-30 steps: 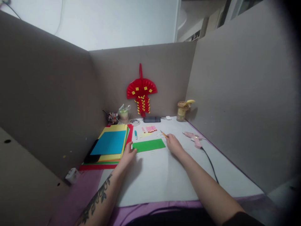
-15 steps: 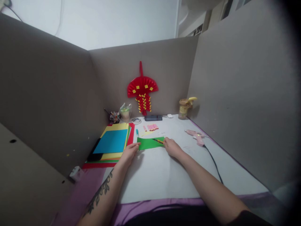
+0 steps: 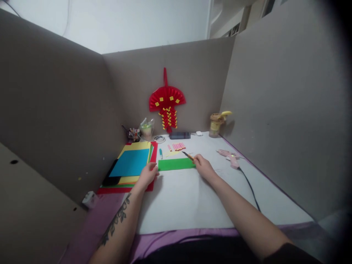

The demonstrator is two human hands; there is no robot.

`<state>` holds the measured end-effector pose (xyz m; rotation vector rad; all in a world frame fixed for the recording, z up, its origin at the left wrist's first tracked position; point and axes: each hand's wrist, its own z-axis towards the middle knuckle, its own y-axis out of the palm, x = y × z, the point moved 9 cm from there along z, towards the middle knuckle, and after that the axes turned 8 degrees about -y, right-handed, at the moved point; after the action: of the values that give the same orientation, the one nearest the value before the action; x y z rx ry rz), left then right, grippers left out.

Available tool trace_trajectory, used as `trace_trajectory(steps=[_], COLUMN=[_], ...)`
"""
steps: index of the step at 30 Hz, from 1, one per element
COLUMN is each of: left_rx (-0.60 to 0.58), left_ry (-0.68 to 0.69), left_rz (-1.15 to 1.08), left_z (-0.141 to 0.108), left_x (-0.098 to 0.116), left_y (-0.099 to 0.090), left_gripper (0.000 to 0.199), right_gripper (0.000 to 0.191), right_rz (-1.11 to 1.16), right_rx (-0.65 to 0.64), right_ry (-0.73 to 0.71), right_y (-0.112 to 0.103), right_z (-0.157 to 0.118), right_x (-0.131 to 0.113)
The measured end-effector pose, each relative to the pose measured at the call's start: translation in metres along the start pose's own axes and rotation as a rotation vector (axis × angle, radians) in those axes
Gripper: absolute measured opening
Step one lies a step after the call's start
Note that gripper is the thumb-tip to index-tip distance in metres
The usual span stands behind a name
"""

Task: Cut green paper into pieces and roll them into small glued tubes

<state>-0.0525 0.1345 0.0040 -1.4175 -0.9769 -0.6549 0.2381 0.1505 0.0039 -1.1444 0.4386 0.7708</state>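
Observation:
A strip of green paper (image 3: 176, 164) lies flat on the white work surface, between my two hands. My left hand (image 3: 149, 175) is at its left end, thumb and fingers apart, the fingertips right by the edge; whether they touch it is hard to tell. My right hand (image 3: 204, 167) grips an orange-handled craft knife (image 3: 189, 157), its dark blade pointing left and away from me above the strip. The strip's right end runs up to the right fingers, which partly hide it. Just beyond the strip are a teal-capped stick (image 3: 161, 153) and several small pink rolls (image 3: 179, 147).
Coloured sheets topped by a blue one (image 3: 129, 162) are stacked at left. At right lies a pink glue gun (image 3: 231, 157) with its black cord. A lidded cup (image 3: 215, 126), a tape roll (image 3: 160, 139) and a pen holder (image 3: 134, 135) stand along the back. A red paper ornament (image 3: 167, 101) hangs on the partition.
The green paper has gone from slightly curved to flat. My left hand has moved a little left and its fingers have loosened. The knife blade now points farther forward.

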Motion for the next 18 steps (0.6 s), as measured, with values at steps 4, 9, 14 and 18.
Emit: trace_trajectory(steps=[4, 9, 14, 18], left_rx=[-0.061, -0.149, -0.233, -0.214], left_ry=[-0.095, -0.196, -0.264, -0.220], left_rz=[-0.196, -0.518, -0.692, -0.596], left_z=[0.000, -0.001, 0.000, 0.007], left_x=[-0.010, -0.012, -0.010, -0.009], left_y=[0.012, 0.016, 0.027, 0.030], left_gripper=[0.049, 0.044, 0.031, 0.029], right_gripper=[0.016, 0.018, 0.016, 0.015], right_rz=[-0.138, -0.182, -0.190, -0.156], right_rx=[-0.126, -0.186, -0.194, -0.157], right_ry=[0.031, 0.044, 0.047, 0.021], right_y=[0.016, 0.021, 0.021, 0.019], right_z=[0.002, 0.004, 0.004, 0.004], right_x=[0.010, 0.013, 0.015, 0.012])
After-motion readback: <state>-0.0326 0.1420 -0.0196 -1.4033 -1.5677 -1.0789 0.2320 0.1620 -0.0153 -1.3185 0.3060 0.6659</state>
